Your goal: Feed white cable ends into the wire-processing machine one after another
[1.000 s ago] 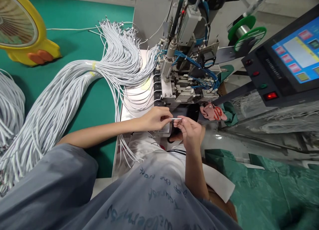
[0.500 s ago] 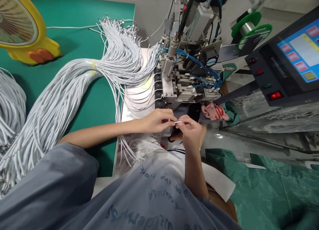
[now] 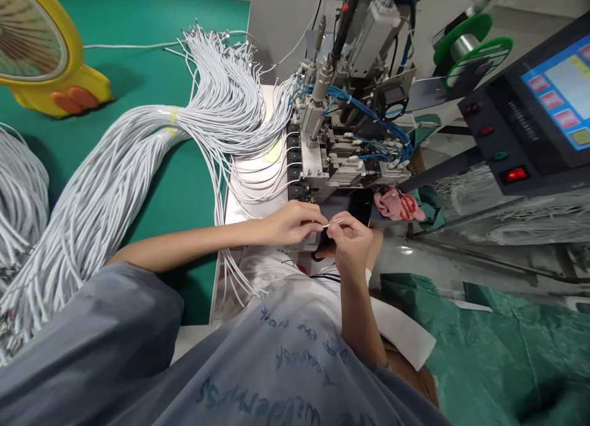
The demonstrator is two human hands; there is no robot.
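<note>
Between my two hands is the end of a thin white cable [image 3: 326,225]. My left hand [image 3: 295,222] pinches the cable from the left, fingertips closed. Touching it from the right, my right hand [image 3: 351,236] has thumb and fingers pressed together on the cable's tip, which is too small to make out. Just beyond my hands stands a machine with metal clamps [image 3: 341,165] and blue air tubes; several white cables run into its left side. A large bundle of white cables [image 3: 138,137], tied with yellow tape, lies to the left.
A yellow fan [image 3: 87,85] stands on the green mat [image 3: 152,20] at the far left. At the right are a control panel with a screen [image 3: 530,125], a green wire spool [image 3: 477,48], a pink cloth [image 3: 396,203] and green sheeting [image 3: 479,327].
My right thumb and fingers have shifted slightly on the cable's tip. Both hands stay in nearly the same place, and the view has turned a little.
</note>
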